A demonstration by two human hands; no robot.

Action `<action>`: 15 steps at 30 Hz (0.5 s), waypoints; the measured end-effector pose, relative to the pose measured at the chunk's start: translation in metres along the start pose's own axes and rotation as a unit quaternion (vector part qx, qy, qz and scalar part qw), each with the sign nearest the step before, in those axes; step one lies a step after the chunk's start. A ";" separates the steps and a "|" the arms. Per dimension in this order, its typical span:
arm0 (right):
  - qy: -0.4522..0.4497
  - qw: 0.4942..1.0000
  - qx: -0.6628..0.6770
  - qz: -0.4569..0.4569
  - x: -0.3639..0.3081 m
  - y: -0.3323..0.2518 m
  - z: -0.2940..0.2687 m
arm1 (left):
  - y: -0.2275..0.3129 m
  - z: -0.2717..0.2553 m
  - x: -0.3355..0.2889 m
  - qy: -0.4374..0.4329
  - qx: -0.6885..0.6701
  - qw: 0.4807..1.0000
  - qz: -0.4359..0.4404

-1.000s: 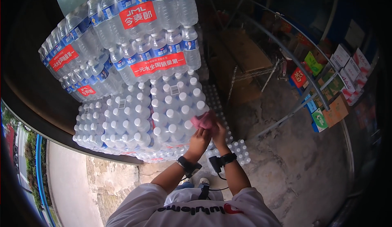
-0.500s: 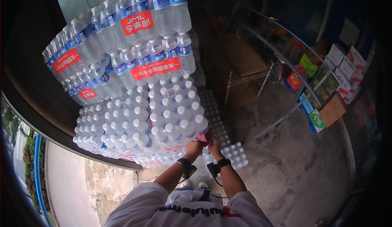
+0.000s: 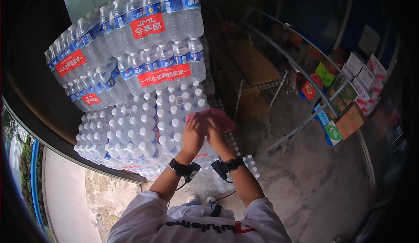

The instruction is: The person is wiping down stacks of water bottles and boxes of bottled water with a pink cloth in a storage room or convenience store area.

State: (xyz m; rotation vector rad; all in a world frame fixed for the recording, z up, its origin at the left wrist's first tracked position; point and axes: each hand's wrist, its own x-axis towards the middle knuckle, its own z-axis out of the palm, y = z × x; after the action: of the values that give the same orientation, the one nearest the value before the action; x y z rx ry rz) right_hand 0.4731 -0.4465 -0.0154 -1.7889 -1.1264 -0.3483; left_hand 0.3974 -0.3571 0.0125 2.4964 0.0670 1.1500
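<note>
Both hands press a pink cloth (image 3: 212, 120) flat onto the capped tops of a shrink-wrapped pack of water bottles (image 3: 181, 112), at the near right corner of the stack. The left hand (image 3: 193, 131) lies spread on the cloth's left part, the right hand (image 3: 214, 131) beside it, fingers closed down onto the fabric; neither holds anything else.

The main risk, as I judge it, is the cloth's far right edge: it hangs past the last row of caps, over the drop to the lower packs (image 3: 244, 164) and the concrete floor (image 3: 314, 173). A push toward that side could carry the cloth off the pack, and the hands after it. The caps make a bumpy surface (rounded, with gaps between them), so the cloth could snag or bunch rather than slide. A hard shove could also shift the pack, since more packs (image 3: 148, 46) stand stacked just behind it and lean over the work.

For room: the stack walls off the far side and the left. To the right there is open air above the floor, then a metal rack (image 3: 262, 72) and a slanted rail (image 3: 301, 68) with coloured cartons (image 3: 349, 90) well apart. The near side, toward the person's body, is free for drawing the arms back.
</note>
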 end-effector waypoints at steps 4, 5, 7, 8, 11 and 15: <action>-0.025 0.999 -0.026 0.006 -0.024 -0.004 0.006 | -0.005 -0.008 -0.017 -0.044 -0.017 0.999 0.013; -0.028 0.999 -0.024 0.007 -0.030 -0.010 0.005 | 0.000 -0.013 -0.022 -0.045 -0.016 0.999 0.010; -0.025 0.998 -0.052 -0.002 -0.037 -0.015 0.002 | 0.004 -0.018 -0.029 -0.052 -0.018 0.998 0.002; -0.009 0.998 -0.067 0.000 -0.041 -0.011 0.009 | -0.001 -0.014 -0.035 -0.050 -0.005 0.999 0.005; -0.032 0.995 -0.095 -0.005 -0.021 -0.008 0.010 | -0.008 -0.007 -0.026 -0.037 -0.075 0.991 -0.106; -0.090 0.994 0.001 0.065 0.011 -0.026 -0.008 | -0.009 -0.013 -0.002 -0.056 -0.075 0.991 -0.095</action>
State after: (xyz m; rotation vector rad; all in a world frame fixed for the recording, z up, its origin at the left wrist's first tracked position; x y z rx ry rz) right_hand 0.4595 -0.4438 0.0105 -1.9096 -1.1259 -0.1100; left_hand 0.3875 -0.3450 0.0149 2.3585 0.1770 0.9019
